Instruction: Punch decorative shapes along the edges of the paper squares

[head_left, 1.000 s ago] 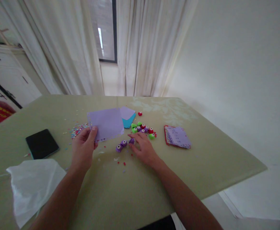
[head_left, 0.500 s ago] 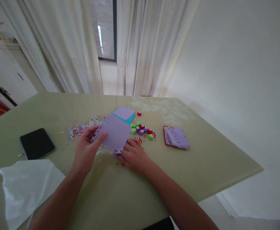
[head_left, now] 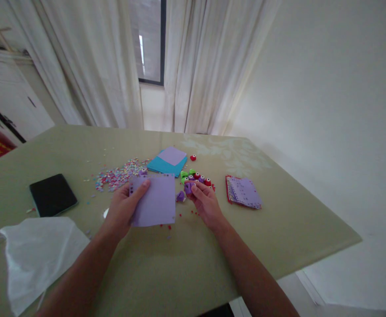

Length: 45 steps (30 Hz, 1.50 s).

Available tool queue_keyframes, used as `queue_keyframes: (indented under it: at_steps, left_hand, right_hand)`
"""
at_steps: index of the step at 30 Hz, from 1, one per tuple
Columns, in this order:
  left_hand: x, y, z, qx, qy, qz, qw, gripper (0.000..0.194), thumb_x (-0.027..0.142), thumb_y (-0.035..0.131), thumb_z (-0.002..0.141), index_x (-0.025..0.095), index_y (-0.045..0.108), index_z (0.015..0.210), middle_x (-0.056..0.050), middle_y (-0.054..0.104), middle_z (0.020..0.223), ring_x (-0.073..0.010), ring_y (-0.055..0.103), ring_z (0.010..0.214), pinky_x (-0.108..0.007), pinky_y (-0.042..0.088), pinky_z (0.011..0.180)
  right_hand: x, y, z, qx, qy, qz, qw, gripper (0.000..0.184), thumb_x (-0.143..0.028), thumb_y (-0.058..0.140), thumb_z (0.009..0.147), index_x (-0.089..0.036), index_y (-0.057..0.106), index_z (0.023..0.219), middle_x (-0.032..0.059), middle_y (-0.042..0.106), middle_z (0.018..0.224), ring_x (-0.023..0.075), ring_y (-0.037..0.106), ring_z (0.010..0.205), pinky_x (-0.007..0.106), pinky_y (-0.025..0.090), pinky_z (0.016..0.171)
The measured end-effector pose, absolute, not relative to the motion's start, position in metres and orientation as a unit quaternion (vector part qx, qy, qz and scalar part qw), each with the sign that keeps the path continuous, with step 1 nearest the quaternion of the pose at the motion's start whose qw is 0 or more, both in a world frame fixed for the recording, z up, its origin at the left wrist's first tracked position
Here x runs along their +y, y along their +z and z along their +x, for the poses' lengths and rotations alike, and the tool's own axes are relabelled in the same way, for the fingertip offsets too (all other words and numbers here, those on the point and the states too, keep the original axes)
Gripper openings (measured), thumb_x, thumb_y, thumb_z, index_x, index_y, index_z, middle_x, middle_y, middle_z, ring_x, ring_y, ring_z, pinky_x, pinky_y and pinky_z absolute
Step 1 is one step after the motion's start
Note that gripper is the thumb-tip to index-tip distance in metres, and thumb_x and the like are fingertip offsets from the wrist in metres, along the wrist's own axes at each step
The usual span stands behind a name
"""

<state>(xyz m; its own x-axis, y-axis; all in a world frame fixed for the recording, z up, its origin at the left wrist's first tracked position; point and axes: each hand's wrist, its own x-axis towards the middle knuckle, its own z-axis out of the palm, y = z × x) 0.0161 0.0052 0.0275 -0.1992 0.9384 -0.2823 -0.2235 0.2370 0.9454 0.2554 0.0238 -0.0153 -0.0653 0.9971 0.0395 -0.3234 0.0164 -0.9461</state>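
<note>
My left hand (head_left: pixel 123 209) pinches a lilac paper square (head_left: pixel 155 200) by its left edge, thumb on top, holding it just above the table. My right hand (head_left: pixel 206 202) is closed on a small purple paper punch (head_left: pixel 188 188), lifted a little beside the paper's right edge. Another purple punch (head_left: pixel 180 196) lies on the table between the paper and my right hand. Behind my fingers sits a cluster of green, red and purple punches (head_left: pixel 198 177).
A pile of coloured paper bits (head_left: pixel 118 175) lies left of the blue and lilac sheets (head_left: pixel 168 160). A stack of punched papers (head_left: pixel 244 192) is at the right. A black phone (head_left: pixel 53 193) and white plastic bag (head_left: pixel 37 255) lie left. The table's edge (head_left: pixel 312 259) runs along the right.
My right hand picked a purple punch off the table and raised it. My left hand swung the lilac paper down and flatter, nearer to me.
</note>
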Motion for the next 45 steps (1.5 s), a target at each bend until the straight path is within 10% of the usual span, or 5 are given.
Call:
queue_keyframes:
  at_steps: [13,32,40,45]
  left_hand:
    - [0.004,0.019,0.018,0.591,0.488,0.410,0.494,0.053,0.067,0.092,0.066,0.022,0.074,0.088,0.000,0.073,0.063,-0.0190,0.062,0.046,-0.026,0.046,0.040]
    - [0.002,0.018,0.021,0.578,0.495,0.418,0.497,0.059,0.064,0.096,0.066,0.020,0.077,0.100,-0.001,0.077,0.076,-0.0180,0.065,0.056,-0.024,0.050,0.047]
    - [-0.009,0.005,0.043,0.420,0.591,0.382,0.573,0.062,0.068,0.080,0.087,0.021,0.076,0.127,-0.012,0.081,0.122,-0.0268,0.076,0.095,-0.032,0.061,0.074]
    - [-0.012,0.000,0.056,0.481,0.529,0.445,0.539,0.051,0.060,0.094,0.075,0.021,0.081,0.105,-0.010,0.085,0.102,-0.0282,0.076,0.088,-0.038,0.060,0.082]
  right_hand:
    - [0.008,-0.004,0.248,-0.517,0.620,-0.319,0.498,0.038,-0.053,0.095,0.081,-0.029,0.084,0.108,0.0084,0.073,0.145,0.0296,0.068,0.133,0.045,0.058,0.108]
    - [0.008,-0.015,0.241,-0.500,0.630,-0.414,0.426,0.048,-0.056,0.099,0.071,-0.022,0.085,0.102,0.0036,0.081,0.091,0.0208,0.072,0.084,0.033,0.056,0.080]
    - [0.011,-0.014,0.237,-0.350,0.618,-0.401,0.578,0.045,-0.049,0.104,0.065,-0.023,0.087,0.097,0.0024,0.083,0.094,0.0169,0.073,0.083,0.032,0.061,0.086]
    - [0.011,-0.011,0.238,-0.301,0.643,-0.379,0.593,0.048,-0.042,0.108,0.060,-0.021,0.084,0.096,0.0010,0.081,0.092,0.0147,0.072,0.081,0.029,0.063,0.083]
